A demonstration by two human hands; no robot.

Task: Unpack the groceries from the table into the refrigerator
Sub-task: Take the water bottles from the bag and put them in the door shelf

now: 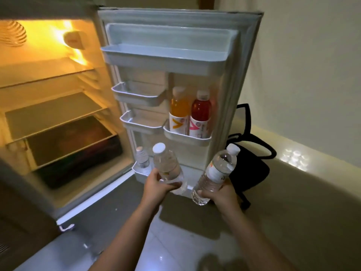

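The refrigerator stands open, its lit shelves (54, 112) on the left and its door (175, 55) swung out ahead of me. My left hand (157, 185) grips a clear water bottle (166, 163) by its lower part, just in front of the door's bottom bin (140, 173). My right hand (220, 194) holds a second water bottle (216, 171), tilted right. Another small water bottle (142, 158) stands in the bottom bin. An orange drink (178, 112) and a red drink (200, 114) stand side by side in a middle-right bin (185, 138).
A black bag (252, 169) with looped handles lies on the floor right of the door, against the wall. Two small door bins (136, 94) on the left and the wide top bin (164, 55) hold nothing. A dark drawer (78, 151) fills the fridge bottom.
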